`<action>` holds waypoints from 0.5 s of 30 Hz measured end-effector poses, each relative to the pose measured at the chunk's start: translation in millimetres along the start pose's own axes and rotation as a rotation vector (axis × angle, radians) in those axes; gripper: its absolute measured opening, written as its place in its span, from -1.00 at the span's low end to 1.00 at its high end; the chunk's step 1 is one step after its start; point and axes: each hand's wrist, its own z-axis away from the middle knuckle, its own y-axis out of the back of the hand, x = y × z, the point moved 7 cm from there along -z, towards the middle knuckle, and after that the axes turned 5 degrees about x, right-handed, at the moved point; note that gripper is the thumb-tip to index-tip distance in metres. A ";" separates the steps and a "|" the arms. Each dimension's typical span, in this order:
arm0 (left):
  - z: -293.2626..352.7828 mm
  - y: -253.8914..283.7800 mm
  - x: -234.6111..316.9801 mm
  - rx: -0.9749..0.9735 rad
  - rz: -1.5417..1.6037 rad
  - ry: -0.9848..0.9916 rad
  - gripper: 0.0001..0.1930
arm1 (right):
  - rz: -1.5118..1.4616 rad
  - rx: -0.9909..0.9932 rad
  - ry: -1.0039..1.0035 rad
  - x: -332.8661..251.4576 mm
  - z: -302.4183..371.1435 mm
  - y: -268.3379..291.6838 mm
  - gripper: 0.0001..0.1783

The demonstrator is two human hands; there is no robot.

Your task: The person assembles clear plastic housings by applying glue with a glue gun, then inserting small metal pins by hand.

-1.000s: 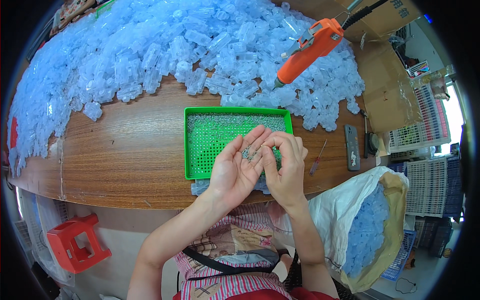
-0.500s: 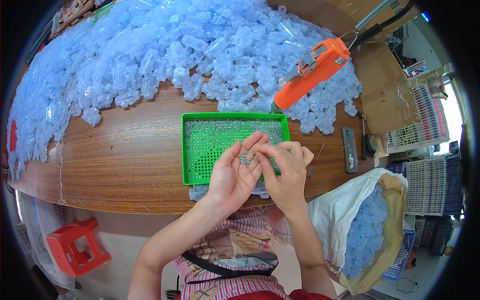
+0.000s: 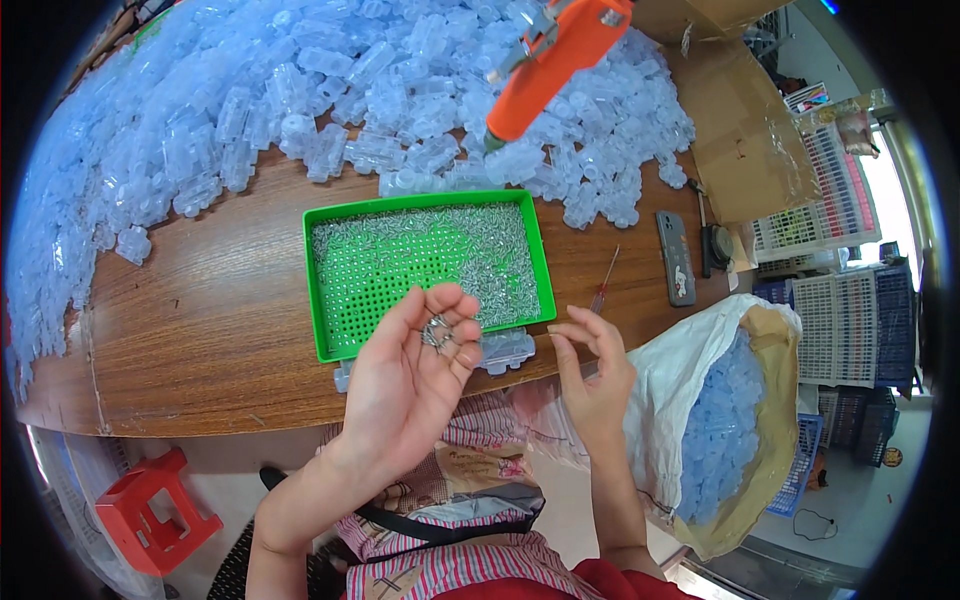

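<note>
My left hand (image 3: 405, 390) is turned palm up with its fingers curled into a cup. A small heap of silvery screws (image 3: 436, 334) lies in it, just over the near edge of the green tray. To the right of the tray, my right hand (image 3: 597, 375) has thumb and forefinger tips brought close in a pinch. What sits between those tips, if anything, is too small to make out. The green perforated tray (image 3: 312, 270) holds many loose screws (image 3: 500, 275), thickest along its far and right sides.
An orange electric screwdriver (image 3: 545, 75) hangs over clear plastic parts (image 3: 330, 60) heaped at the back. More such parts (image 3: 508, 350) lie before the tray. Rightward are a thin screwdriver (image 3: 602, 295), a phone (image 3: 676, 258) and a white sack (image 3: 660, 400). A red stool (image 3: 150, 510) stands lower left.
My right hand has drawn away from the left palm, to the right and nearer me. My left hand has curled more around the screws. The whole view has shifted.
</note>
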 end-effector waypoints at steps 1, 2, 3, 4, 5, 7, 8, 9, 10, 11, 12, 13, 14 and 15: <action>2.3 3.6 -5.6 -0.037 0.015 0.043 -0.69 | 0.004 -0.003 -0.011 3.1 5.7 0.0 -0.70; 4.7 5.4 -10.3 -0.028 0.016 0.051 -0.69 | 0.016 0.002 -0.002 6.3 11.6 -1.4 -0.69; 7.2 9.3 -17.9 0.035 -0.008 0.090 -0.69 | 0.028 0.008 0.006 8.2 16.7 -2.7 -0.68; 10.3 14.8 -24.7 0.097 -0.032 0.129 -0.68 | 0.029 0.005 -0.005 10.0 19.5 -4.6 -0.68; 13.5 19.8 -32.3 0.084 -0.051 0.174 -0.66 | 0.041 0.001 0.029 8.6 20.7 -7.4 -0.68; 19.7 29.9 -47.5 0.171 -0.084 0.252 -0.63 | 0.055 0.009 0.090 5.5 22.6 -12.1 -0.65; 21.1 34.6 -53.6 0.194 -0.110 0.277 -0.60 | 0.057 0.007 0.079 6.6 22.7 -12.5 -0.65; 20.5 37.8 -56.7 0.202 -0.111 0.279 -0.60 | 0.081 0.008 0.127 3.2 22.0 -13.5 -0.64; 19.5 41.9 -58.3 0.219 -0.118 0.266 -0.60 | 0.105 0.009 0.175 -0.2 22.2 -14.6 -0.64; 18.6 45.8 -59.0 0.236 -0.126 0.252 -0.60 | 0.102 0.007 0.170 -0.2 22.6 -15.9 -0.64; 17.0 48.6 -60.3 0.240 -0.125 0.252 -0.60 | 0.124 0.005 0.204 -2.4 23.0 -17.4 -0.63; 15.0 50.7 -60.3 0.241 -0.119 0.240 -0.59 | 0.146 0.002 0.239 -4.5 23.9 -18.7 -0.63; 13.4 52.4 -60.1 0.241 -0.113 0.228 -0.59 | 0.145 0.000 0.238 -3.5 24.7 -19.6 -0.63; 12.8 53.7 -60.6 0.243 -0.112 0.227 -0.59 | 0.179 -0.001 0.260 -3.7 25.6 -21.0 -0.63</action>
